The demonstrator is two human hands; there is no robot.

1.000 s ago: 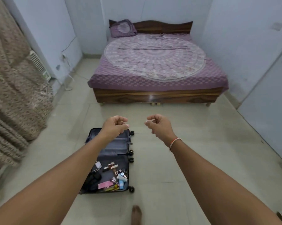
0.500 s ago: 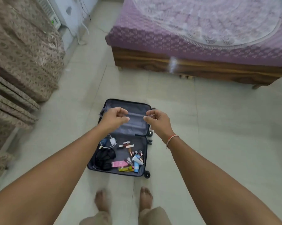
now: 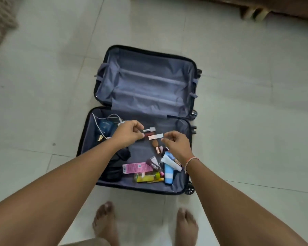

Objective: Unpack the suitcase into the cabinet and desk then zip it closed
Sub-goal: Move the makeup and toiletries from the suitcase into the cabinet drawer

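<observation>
Both hands (image 3: 130, 133) (image 3: 179, 146) hover above open suitcase (image 3: 149, 82).

You are standing with your feet (image 3: 144, 226) just before the open suitcase (image 3: 144, 119), which is lying flat on the floor (image 3: 247, 121). Its bare half is lying beyond your fingertips (image 3: 140, 126); the filled half is lying under them. Small tubes (image 3: 168, 172) are lying below your right hand (image 3: 178, 148), cables (image 3: 110, 119) left of your left hand (image 3: 128, 134).
</observation>
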